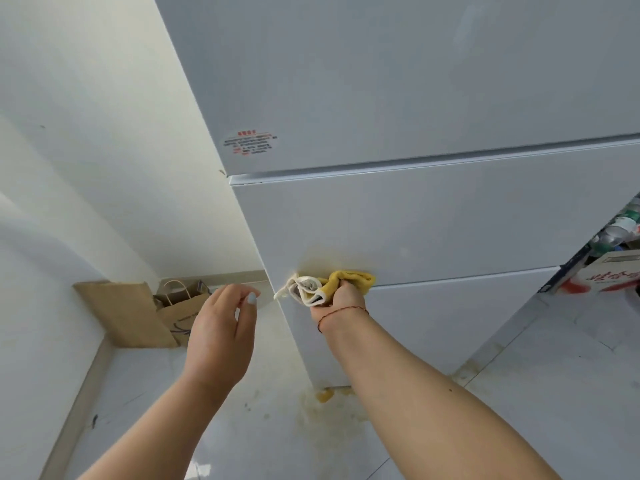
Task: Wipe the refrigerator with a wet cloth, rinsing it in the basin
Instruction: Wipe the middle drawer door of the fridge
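A tall white refrigerator (415, 209) fills the upper right, its front split by two door seams. My right hand (341, 297) grips a bunched yellow and white cloth (322, 284) and presses it against the fridge front at the lower seam, near the left corner. A faint yellowish smear shows on the door just above the cloth. My left hand (221, 327) hovers in the air to the left of the fridge corner, fingers relaxed and holding nothing. No basin is in view.
A brown paper bag (180, 313) and a flat piece of cardboard (121, 313) lean in the wall corner at left. Boxes and bottles (613, 258) are stacked right of the fridge. Yellowish stains mark the tiled floor (332, 410) below the fridge.
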{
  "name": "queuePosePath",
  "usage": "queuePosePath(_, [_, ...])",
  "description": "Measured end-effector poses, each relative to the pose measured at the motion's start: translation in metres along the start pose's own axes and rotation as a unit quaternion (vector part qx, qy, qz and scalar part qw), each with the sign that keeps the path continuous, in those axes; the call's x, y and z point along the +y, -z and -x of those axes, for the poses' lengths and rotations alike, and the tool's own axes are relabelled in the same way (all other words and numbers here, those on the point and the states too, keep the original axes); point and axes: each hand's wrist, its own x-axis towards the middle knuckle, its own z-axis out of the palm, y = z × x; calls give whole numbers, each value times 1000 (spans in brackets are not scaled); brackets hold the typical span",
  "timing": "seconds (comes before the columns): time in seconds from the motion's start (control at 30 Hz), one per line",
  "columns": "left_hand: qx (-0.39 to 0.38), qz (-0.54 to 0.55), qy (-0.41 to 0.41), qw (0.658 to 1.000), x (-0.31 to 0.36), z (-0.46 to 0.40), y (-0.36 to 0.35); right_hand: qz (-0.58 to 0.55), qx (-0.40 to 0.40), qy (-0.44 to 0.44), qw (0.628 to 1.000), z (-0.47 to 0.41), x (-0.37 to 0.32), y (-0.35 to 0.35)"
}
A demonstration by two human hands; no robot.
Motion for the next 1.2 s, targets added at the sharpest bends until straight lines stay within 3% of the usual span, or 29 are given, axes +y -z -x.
queuePosePath(0.13, [8,-8,12,1000,-24,3,22,-22,-6,-69,997,7,34,-24])
queuePosePath(0.43, [19,-25,43,999,-48,6,56,-84,-62,-113,988,21,69,-57])
queuePosePath(0.7, [10,-4,23,1000,-18,-5,54,-53,-253,-87,962,84,22,-78])
queuePosePath(0.8, [6,91,73,993,-3,-4,56,-42,-289,-64,954,106,0,-75])
queuePosePath(0.9, [-32,291,187,938,4,-5,53,13,-321,-29,946,142,-22,-55])
queuePosePath(1.0, [-116,467,313,819,19,-8,58,27,-349,-14,937,172,-33,-32])
queuePosePath(1.1, [-215,562,333,726,42,-3,69,29,-351,-21,936,191,-38,-11])
queuePosePath(1.2, [-228,610,329,684,61,-1,74,45,-335,-16,941,201,-44,8])
